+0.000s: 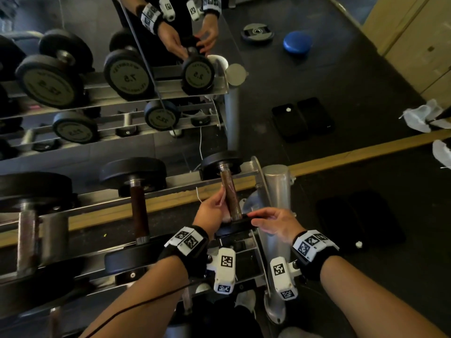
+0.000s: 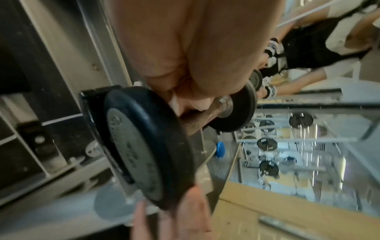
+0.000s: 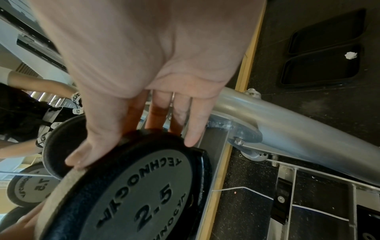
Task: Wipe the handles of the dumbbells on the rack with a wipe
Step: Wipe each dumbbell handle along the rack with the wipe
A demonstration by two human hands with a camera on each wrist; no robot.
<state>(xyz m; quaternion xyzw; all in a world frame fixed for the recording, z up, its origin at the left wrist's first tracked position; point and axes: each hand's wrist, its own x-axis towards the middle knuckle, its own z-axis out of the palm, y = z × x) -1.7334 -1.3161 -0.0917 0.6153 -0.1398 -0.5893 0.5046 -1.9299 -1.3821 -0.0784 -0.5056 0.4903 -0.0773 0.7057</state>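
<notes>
The 2.5 dumbbell lies at the right end of the rack's top shelf, and its brown handle [image 1: 230, 191] runs away from me. My left hand [image 1: 220, 203] grips the near part of that handle [image 2: 195, 120] with a white wipe [image 1: 226, 217] bunched under the fingers. The wipe [image 2: 174, 100] peeks out between palm and handle. My right hand [image 1: 253, 217] holds the rim of the near weight plate [image 1: 234, 225], thumb on the front edge and fingers over the back [image 3: 133, 141]. The plate's face reads 2.5 [image 3: 144, 194].
A second dumbbell with a dark handle [image 1: 139, 208] sits to the left, and a bigger one [image 1: 29, 228] lies further left. The rack's silver post [image 1: 278, 191] stands just right of my hands. A mirror behind doubles everything. Black mats [image 1: 358, 220] lie on the floor at right.
</notes>
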